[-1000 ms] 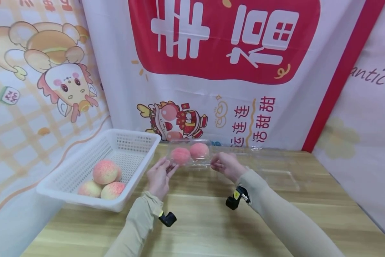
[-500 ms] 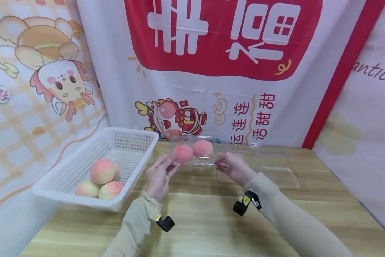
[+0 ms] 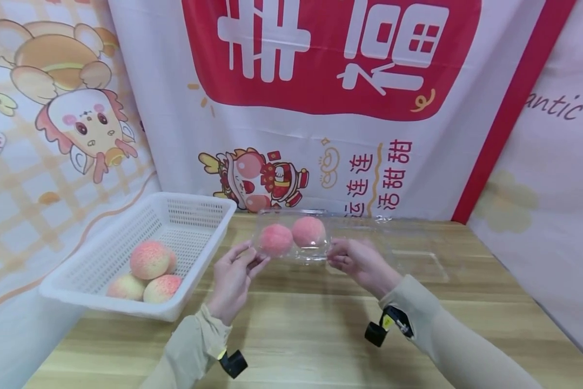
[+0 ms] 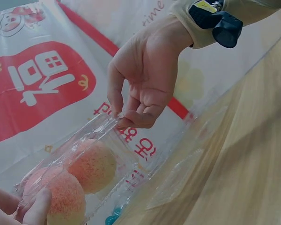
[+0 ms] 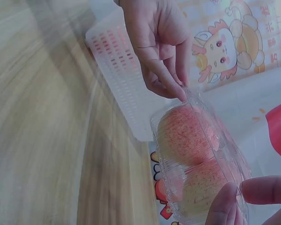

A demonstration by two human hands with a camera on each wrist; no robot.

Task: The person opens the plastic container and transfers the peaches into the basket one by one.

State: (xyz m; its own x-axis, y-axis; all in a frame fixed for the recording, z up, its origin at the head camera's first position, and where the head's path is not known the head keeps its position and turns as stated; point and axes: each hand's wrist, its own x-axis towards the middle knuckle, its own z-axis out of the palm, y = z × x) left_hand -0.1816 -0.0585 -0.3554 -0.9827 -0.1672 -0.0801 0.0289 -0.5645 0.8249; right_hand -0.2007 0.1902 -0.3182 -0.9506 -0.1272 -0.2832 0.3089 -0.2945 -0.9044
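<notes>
Two pink peaches, a left one [image 3: 276,240] and a right one [image 3: 309,232], sit side by side inside a clear plastic clamshell box [image 3: 312,255]. Both hands hold the box up in front of the hanging backdrop. At its left end my left hand [image 3: 234,278] pinches the plastic between thumb and fingers. My right hand [image 3: 364,266] pinches the opposite end, its fingers curled at the edge. The right wrist view shows the box's ridged rim and the lid over the peaches, with the left hand [image 5: 161,44] gripping the far corner.
On the left stands a white perforated basket [image 3: 208,259] with several peaches [image 3: 150,260] in its near part. More clear plastic packaging [image 3: 420,259] lies on the wooden table [image 3: 296,335] at the right. Printed cloth [image 3: 330,124] hangs behind the table and at both sides.
Both hands keep hold of the box, which shifts slightly right against the backdrop and looks a little larger. My right forearm has swung outward to the right. The head view has turned slightly.
</notes>
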